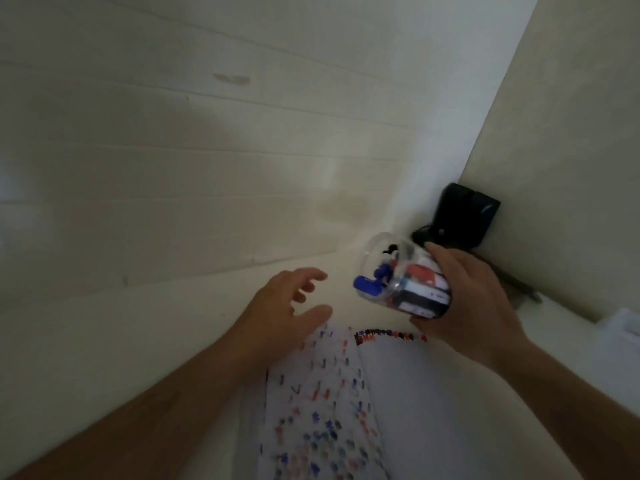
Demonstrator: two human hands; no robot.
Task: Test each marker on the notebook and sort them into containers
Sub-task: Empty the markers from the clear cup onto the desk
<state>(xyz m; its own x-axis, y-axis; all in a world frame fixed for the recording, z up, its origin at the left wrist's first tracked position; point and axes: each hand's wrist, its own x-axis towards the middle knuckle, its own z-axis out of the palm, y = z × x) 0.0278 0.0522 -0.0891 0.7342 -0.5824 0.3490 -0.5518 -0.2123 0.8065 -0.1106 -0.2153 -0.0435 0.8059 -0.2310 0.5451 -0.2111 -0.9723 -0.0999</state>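
My right hand (474, 296) grips a clear round container (391, 268) tipped onto its side, mouth toward the left. Inside it lie markers (412, 285) with blue, red and black parts; one blue cap (367, 284) sits at the mouth. My left hand (287, 303) hovers just left of the container with fingers spread and holds nothing. Below both hands an open notebook (398, 410) lies on the table; its left page carries many small red, blue and black test marks, and a row of marks runs along the right page's top edge.
A pale table (156, 341) meets a white panelled wall at the back. In the corner behind the container stands a black device (460, 216) with a cable. A white object (623, 327) shows at the right edge. The picture is blurred.
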